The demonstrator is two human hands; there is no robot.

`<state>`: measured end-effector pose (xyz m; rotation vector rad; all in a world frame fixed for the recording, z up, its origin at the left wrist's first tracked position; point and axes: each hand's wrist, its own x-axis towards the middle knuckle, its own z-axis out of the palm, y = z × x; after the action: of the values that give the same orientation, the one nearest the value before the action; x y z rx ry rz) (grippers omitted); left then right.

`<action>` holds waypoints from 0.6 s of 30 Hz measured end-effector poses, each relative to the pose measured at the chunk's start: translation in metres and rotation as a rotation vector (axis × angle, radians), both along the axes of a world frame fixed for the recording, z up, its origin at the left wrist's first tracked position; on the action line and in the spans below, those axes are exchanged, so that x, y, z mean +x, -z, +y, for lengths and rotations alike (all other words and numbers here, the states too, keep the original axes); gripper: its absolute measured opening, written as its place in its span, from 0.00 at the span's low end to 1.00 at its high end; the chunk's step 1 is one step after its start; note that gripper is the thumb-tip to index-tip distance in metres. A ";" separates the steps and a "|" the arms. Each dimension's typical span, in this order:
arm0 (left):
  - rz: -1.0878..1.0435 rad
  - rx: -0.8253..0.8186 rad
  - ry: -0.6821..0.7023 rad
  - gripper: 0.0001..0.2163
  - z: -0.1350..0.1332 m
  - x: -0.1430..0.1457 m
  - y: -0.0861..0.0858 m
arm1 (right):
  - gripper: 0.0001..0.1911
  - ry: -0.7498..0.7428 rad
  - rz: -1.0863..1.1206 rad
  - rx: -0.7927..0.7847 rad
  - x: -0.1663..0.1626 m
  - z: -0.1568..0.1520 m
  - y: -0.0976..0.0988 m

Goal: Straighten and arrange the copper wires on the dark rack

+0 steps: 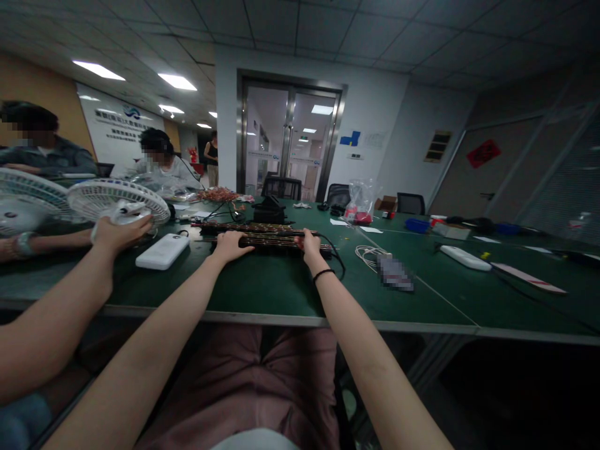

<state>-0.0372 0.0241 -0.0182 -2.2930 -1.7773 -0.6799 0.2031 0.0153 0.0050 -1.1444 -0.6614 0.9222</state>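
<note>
A bundle of long, thin dark rods with gold-brown glints lies lengthwise across the green table in front of me; I cannot make out their exact kind. My left hand grips its left part, fingers over the top and thumb along the near side. Around the right part, my right hand is closed, with the thumb on top. A black cable curves off beside my right hand. Just behind the bundle stands a black object.
A white power bank lies left of my hands. Nearby, another person's hand touches a white fan. On the right are a coiled pale cable, a blurred-out phone-like object and a white slab. Copper-coloured wire lies farther back.
</note>
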 end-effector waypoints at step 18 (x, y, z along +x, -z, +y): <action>0.027 -0.041 -0.009 0.25 -0.003 0.000 -0.004 | 0.05 -0.012 0.011 0.011 0.001 -0.001 0.000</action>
<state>-0.0368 0.0212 -0.0141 -2.3072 -1.8046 -0.6137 0.2038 0.0141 0.0046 -1.1261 -0.6646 0.9334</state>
